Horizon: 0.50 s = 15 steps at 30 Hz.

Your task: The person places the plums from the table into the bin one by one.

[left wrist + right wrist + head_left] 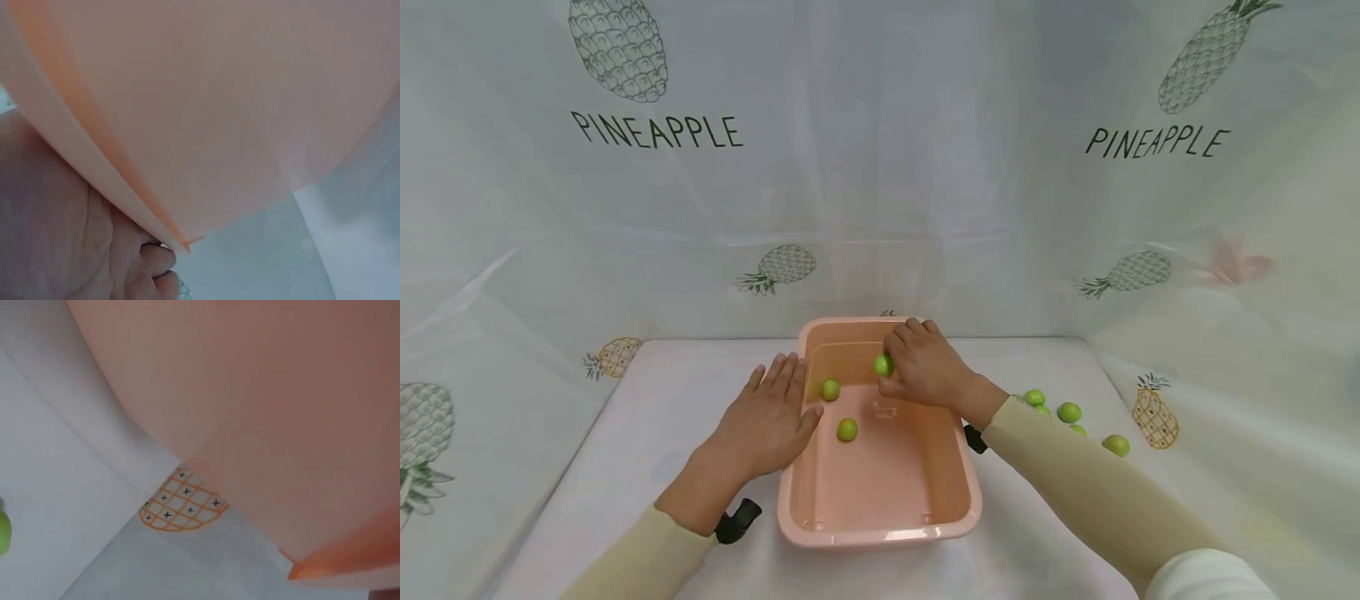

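A pink plastic basin (880, 533) stands on the table in the head view. My right hand (925, 367) is over its far right part and pinches a green lime (883, 365) between thumb and fingers. Two more limes, one by the left wall (831, 390) and a second lime (847, 430), lie on the basin floor. My left hand (767, 425) rests with straight fingers along the left rim. In the left wrist view its palm (56, 219) lies right at the rim. The right wrist view shows mostly the basin's outer wall (237, 394); the right hand is almost wholly hidden there.
Several loose limes (1070, 412) lie on the white table (647, 417) to the right of the basin, partly behind my right forearm. A pineapple-printed sheet (910, 167) hangs behind the table's far edge and along its sides.
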### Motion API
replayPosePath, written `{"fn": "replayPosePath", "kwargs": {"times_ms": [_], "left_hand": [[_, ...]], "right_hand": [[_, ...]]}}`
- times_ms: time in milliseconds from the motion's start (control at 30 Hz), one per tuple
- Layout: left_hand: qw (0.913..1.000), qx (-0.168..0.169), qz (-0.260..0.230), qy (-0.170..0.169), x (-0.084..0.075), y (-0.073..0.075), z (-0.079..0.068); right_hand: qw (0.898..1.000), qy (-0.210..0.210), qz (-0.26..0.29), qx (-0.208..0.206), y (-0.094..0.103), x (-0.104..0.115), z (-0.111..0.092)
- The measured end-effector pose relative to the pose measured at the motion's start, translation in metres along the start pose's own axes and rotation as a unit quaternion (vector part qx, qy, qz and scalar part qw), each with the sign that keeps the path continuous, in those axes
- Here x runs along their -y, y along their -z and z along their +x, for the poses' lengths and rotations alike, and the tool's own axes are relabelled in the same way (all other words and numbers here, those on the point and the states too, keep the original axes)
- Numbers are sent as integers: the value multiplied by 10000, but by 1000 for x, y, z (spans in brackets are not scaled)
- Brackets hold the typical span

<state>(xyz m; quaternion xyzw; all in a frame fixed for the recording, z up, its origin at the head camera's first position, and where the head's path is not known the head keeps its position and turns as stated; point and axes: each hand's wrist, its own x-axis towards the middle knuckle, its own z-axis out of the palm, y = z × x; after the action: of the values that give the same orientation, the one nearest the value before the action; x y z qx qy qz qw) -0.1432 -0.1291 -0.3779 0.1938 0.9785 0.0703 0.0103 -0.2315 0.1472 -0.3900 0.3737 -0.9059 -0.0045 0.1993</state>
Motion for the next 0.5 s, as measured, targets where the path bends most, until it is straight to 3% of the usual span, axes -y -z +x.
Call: {"fn": "replayPosePath", "kwargs": {"times_ms": [167, 500], "left_hand": [[10000, -57, -32, 15, 2, -4, 0], [9999, -89, -64, 48, 1, -6, 1]], "right_hand": [[9997, 103, -51, 196, -6, 5, 2], [9993, 201, -256, 195, -11, 7, 4]]}}
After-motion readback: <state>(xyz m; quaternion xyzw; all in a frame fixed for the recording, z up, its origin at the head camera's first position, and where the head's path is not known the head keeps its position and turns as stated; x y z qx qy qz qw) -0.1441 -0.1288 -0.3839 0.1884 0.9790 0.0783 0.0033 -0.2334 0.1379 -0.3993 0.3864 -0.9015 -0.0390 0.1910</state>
